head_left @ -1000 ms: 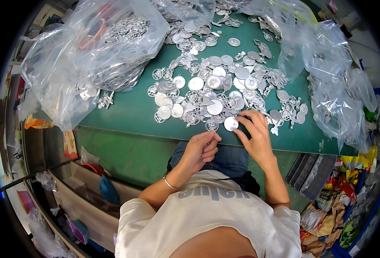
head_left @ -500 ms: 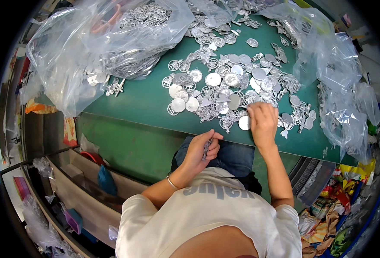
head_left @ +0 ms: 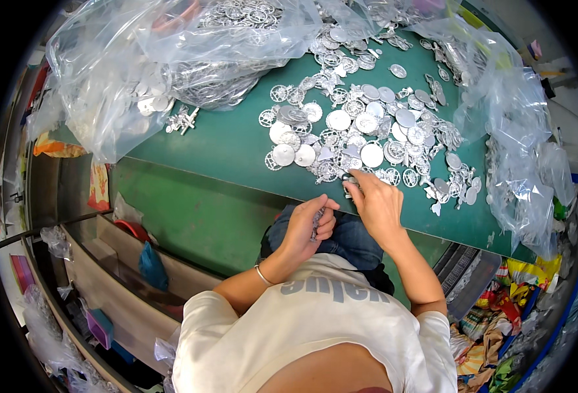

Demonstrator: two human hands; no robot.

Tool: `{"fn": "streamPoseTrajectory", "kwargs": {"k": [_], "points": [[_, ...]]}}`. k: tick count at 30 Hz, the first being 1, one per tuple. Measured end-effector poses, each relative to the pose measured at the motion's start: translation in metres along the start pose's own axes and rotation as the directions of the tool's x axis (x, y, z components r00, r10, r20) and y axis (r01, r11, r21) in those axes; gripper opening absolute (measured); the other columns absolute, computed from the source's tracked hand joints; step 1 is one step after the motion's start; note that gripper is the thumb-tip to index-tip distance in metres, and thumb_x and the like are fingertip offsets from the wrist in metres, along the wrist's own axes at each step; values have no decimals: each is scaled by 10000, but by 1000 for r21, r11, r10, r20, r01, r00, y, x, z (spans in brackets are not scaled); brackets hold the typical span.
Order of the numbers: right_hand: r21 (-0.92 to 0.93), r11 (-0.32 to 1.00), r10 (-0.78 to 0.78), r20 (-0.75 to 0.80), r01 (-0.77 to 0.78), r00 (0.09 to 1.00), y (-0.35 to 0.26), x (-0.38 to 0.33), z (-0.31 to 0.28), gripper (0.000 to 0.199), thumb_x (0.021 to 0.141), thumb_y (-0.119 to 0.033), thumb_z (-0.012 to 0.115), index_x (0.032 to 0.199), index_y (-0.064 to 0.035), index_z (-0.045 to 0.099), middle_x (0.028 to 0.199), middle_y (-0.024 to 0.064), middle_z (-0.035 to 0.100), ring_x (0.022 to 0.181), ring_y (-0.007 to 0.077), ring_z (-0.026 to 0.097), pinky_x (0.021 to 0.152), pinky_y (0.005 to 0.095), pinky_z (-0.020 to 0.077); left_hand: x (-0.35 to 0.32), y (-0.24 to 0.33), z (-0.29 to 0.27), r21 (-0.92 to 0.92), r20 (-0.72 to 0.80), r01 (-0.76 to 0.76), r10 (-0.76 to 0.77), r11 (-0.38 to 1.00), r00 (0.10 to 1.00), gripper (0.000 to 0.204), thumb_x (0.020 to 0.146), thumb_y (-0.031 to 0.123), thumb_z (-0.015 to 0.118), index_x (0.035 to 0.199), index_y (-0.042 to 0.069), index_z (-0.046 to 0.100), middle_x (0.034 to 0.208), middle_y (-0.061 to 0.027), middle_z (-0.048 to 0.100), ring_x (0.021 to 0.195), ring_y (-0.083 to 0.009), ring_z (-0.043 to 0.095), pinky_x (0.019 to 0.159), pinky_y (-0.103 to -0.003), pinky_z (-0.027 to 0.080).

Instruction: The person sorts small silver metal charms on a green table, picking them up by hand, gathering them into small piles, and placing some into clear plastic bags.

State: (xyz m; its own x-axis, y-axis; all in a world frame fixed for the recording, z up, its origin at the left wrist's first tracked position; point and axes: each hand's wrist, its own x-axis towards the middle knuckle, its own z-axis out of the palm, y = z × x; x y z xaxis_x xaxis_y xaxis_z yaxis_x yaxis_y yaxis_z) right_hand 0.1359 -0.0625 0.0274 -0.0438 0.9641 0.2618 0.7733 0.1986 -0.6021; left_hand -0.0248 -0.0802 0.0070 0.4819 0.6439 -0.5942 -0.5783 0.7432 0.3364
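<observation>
A loose heap of silver metal charms [head_left: 367,124], many of them round discs and openwork rings, lies on the green tabletop [head_left: 230,147]. At the table's front edge my left hand [head_left: 307,228] is closed around a few small silver charms, which show between the thumb and fingers. My right hand [head_left: 379,204] is at the near side of the heap, thumb and forefinger pinched on a small silver charm [head_left: 348,187]. The fingers hide most of that charm, so its shape does not show.
A big clear plastic bag [head_left: 106,85] full of silver pieces stands at the back left, with small cross-shaped pieces [head_left: 183,120] beside it. More clear bags [head_left: 508,131] line the right side. Below left are brown drawers [head_left: 115,275]; below right, crumpled colourful wrappers [head_left: 498,314].
My right hand has moved left and nearer, from the heap's right part to its front edge, and now pinches a charm. The left hand stays closed in place. The view has shifted slightly.
</observation>
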Motion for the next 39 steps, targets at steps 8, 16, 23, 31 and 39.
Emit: {"fn": "streamPoseTrajectory", "kwargs": {"k": [8,16,23,31,39], "points": [[-261,938,-86,466,230,880,2,37,-10,103,738,-187,657,767,-88,657,611,119,606,548,307,591,503,402,446,-1,1,-4,-11,3,-26,26,1000,1000,260,943,233,454,855,4,540,572,15,335,466,-66,307,396,-198,236],[844,-369,127,460,-388,879,84,47,-38,178,876,-186,516,849,-12,544,904,118,592,686,152,544,524,233,427,-3,3,-7,-31,28,-29,30,999,999,264,945,233,454,845,4,542,576,13,339,469,-66,309,401,-201,238],[814,-493,184,442,-307,878,69,74,-41,300,935,-314,481,999,-23,522,692,33,434,553,121,400,463,227,337,-5,7,-7,-59,32,-52,54,997,998,269,949,231,446,843,3,543,579,12,344,469,-67,309,406,-199,240],[571,-711,66,635,-411,770,50,79,-11,397,926,-285,518,1195,-8,427,805,31,473,662,107,428,566,215,401,-6,10,-12,-59,16,-88,89,994,996,271,951,227,441,842,-1,541,580,10,348,472,-68,317,410,-200,242],[733,-444,90,609,-516,788,13,75,-11,379,874,-196,599,1175,-13,457,908,77,520,764,188,487,731,307,437,-5,13,-16,-61,12,-101,102,993,995,271,951,229,441,848,0,543,570,10,343,472,-70,318,411,-203,244]]}}
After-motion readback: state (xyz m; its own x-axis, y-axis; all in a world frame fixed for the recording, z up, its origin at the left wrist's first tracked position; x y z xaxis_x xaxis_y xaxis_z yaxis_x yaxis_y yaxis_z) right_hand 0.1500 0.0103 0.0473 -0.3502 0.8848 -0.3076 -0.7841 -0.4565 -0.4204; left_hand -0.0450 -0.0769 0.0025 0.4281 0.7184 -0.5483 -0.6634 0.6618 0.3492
